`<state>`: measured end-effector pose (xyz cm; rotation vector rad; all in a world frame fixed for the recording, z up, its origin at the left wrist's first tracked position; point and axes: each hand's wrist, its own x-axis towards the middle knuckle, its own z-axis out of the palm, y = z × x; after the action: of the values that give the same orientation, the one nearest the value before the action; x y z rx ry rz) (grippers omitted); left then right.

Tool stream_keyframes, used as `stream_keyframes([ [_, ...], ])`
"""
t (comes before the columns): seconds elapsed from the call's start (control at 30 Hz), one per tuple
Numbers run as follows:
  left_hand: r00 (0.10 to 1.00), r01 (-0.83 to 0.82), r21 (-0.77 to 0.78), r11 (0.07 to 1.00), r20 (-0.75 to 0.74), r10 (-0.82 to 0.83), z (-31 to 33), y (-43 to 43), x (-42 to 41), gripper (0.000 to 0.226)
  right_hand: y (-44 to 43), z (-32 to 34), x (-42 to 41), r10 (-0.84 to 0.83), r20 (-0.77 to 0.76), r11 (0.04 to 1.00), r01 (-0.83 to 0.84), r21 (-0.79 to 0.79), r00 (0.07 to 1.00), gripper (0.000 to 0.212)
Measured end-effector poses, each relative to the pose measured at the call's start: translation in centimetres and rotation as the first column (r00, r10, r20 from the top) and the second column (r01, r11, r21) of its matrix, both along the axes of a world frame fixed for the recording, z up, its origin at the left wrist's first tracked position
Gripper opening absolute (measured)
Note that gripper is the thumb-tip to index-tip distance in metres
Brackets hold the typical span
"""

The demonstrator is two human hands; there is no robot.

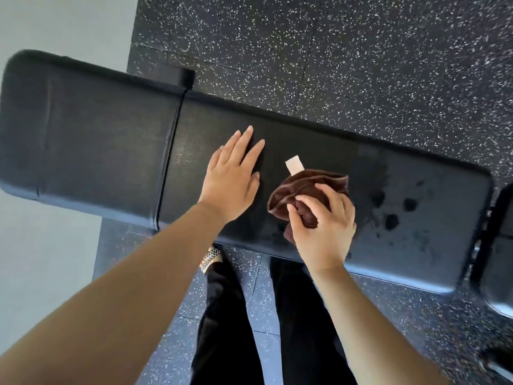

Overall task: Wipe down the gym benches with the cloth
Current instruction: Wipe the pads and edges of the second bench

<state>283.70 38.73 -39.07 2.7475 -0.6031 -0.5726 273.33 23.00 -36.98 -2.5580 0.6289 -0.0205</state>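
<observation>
- My left hand (pixel 231 179): fingers straight, pressed flat on black bench (pixel 111 140).
- My right hand (pixel 323 223): fingers curled, gripping bunched brown cloth (pixel 302 187) on the pad.
- Wet spots (pixel 391 220) just right of cloth.

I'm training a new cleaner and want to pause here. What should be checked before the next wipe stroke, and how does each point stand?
1. Grip on the cloth: ok. The right hand holds the brown cloth bunched up.
2. Cloth on the pad: ok. It sits on top of the bench.
3. Other hand out of the way: ok. The left hand lies flat on the pad, left of the cloth and apart from it.
4. Pad wiped dry: not ok. Dark wet spots show right of the cloth.
5. Clean side of cloth facing down: cannot tell, the underside is hidden.
</observation>
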Motion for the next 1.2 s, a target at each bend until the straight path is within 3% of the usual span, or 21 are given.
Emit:
stream_keyframes([
  [0.07,0.999,0.038,-0.003,0.999,-0.014,-0.038,0.1,1.3,-1.0,0.055,0.4,-0.2,-1.1,0.003,0.027,1.0,-0.003,-0.009,1.0,0.015],
  [0.2,0.977,0.214,-0.009,0.977,0.01,-0.214,0.2,6.1,-3.3,0.055,2.2,-0.6,0.0,-0.335,0.052,0.942,0.333,0.043,0.941,0.018],
  [0.27,0.962,0.274,-0.019,0.961,0.013,-0.274,-0.1,8.8,-4.0,0.055,5.2,-0.4,1.1,-0.423,0.046,0.905,0.42,0.069,0.905,0.019],
  [0.4,0.951,0.311,-0.036,0.95,0.008,-0.31,-0.4,11.5,-4.5,0.05,11.2,-0.7,0.0,-0.18,0.012,0.983,0.179,0.047,0.984,0.016],
  [0.57,0.972,0.236,-0.107,0.966,0.016,-0.236,-0.5,11.0,-5.0,0.05,9.3,-0.9,-3.6,-0.101,0.01,0.995,0.101,0.005,0.995,0.016],
  [0.67,0.987,0.163,-0.112,0.98,0.025,-0.161,-0.6,10.2,-5.8,0.048,5.9,-1.0,-5.8,-0.192,0.048,0.98,0.194,-0.034,0.98,0.016],
  [0.77,0.995,0.087,-0.1,0.991,0.048,-0.082,-1.0,9.2,-6.5,0.047,3.5,-1.0,-6.0,-0.398,0.051,0.918,0.397,0.016,0.916,0.019],
  [0.83,0.996,0.045,-0.097,0.994,0.083,-0.037,-1.3,8.6,-6.9,0.046,4.0,-0.9,-5.2,-0.44,0.051,0.898,0.438,0.033,0.897,0.018],
  [0.97,0.991,-0.027,-0.096,0.995,0.125,0.039,-1.9,7.7,-7.5,0.044,6.3,-1.2,-4.4,-0.252,0.061,0.968,0.252,0.009,0.966,0.016],
  [1.2,0.982,-0.134,-0.05,0.99,0.129,0.139,-1.6,5.2,-8.0,0.046,1.9,-1.9,-7.6,-0.038,0.078,0.999,0.039,-0.014,0.996,0.015],
])
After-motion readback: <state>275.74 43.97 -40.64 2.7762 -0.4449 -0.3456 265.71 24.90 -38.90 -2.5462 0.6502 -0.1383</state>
